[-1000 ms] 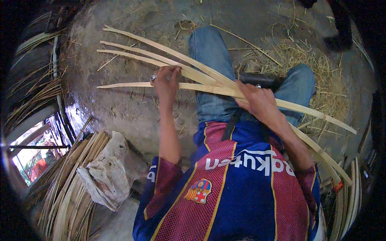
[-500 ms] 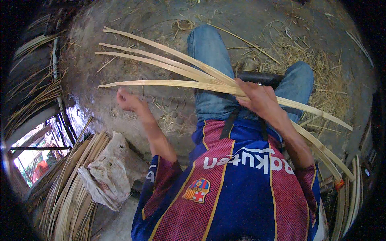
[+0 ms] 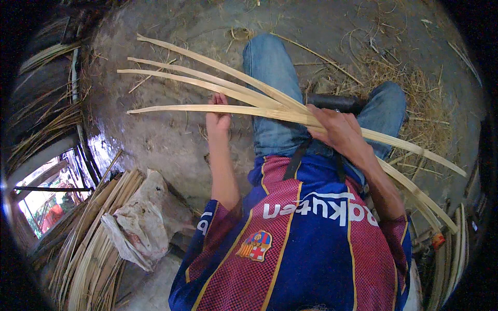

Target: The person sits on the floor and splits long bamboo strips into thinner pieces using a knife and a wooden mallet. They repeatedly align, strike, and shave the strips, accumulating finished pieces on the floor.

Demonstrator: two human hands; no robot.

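Several long, pale bamboo strips [image 3: 363, 133] lie across my thighs, bunched in my right hand [image 3: 334, 124], which is closed around them. To the left of that grip they fan out into separate ends. The other ends run out past my right forearm to the lower right. My left hand [image 3: 219, 114] is at the lowest strip of the fan [image 3: 176, 108], its fingers curled up around it. The fingertips reach close to the strip above. How firmly the left fingers press is not clear.
Thin shavings [image 3: 415, 109] litter the floor beyond my right knee. A dark cylindrical object [image 3: 337, 102] lies between my legs. On the left are a bundle of strips [image 3: 98, 249] and a crumpled white sack [image 3: 142, 223]. More strips [image 3: 456, 249] stand at the far right.
My left hand has moved right, from beside the free tips to the lowest strip of the fan. My right hand has stayed nearly in place, and the strips have shifted slightly.
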